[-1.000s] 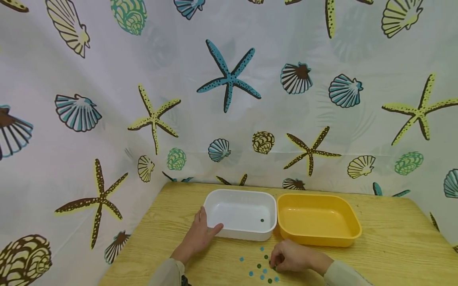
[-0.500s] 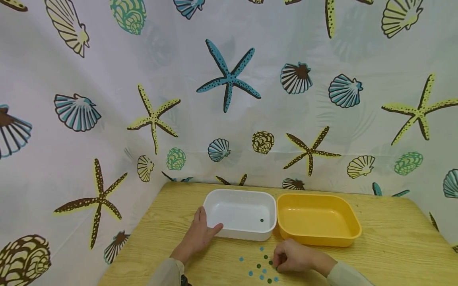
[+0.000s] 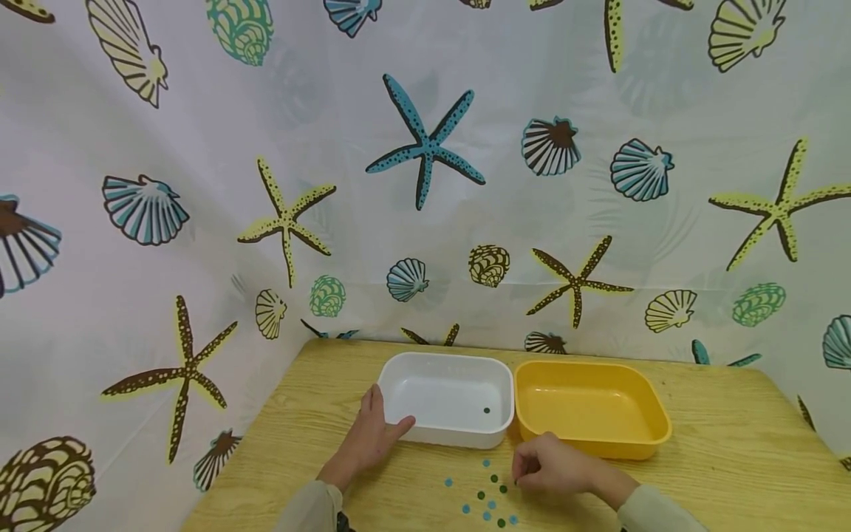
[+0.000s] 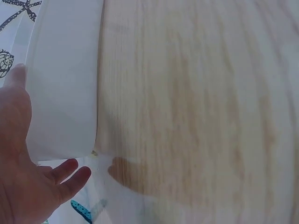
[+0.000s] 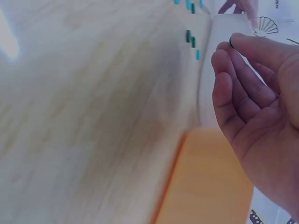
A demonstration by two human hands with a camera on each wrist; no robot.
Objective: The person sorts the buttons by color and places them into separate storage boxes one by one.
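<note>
My right hand (image 3: 552, 464) pinches a small dark green disc (image 5: 231, 42) between thumb and index fingertips, held just above the table to the right of the loose discs. Its other fingers are bent towards the palm. Flat blue discs (image 3: 448, 482) and green discs (image 3: 482, 495), several of each, lie scattered on the table in front of the white tub (image 3: 439, 436). One green disc (image 3: 487, 410) lies inside that tub. At the tub's left front corner rests my left hand (image 3: 372, 436), thumb along the front rim, relaxed fingers against the left side.
A yellow tub (image 3: 592, 448) stands right beside the white one, its bare floor showing. Both are on a wood-grain table (image 3: 725, 451). Behind and to the left hangs a white curtain (image 3: 465, 222) printed with shells and starfish.
My right hand has lifted a green disc from the table and moved slightly right and away from me, uncovering another green disc beside it. The left hand and both tubs stay put.
</note>
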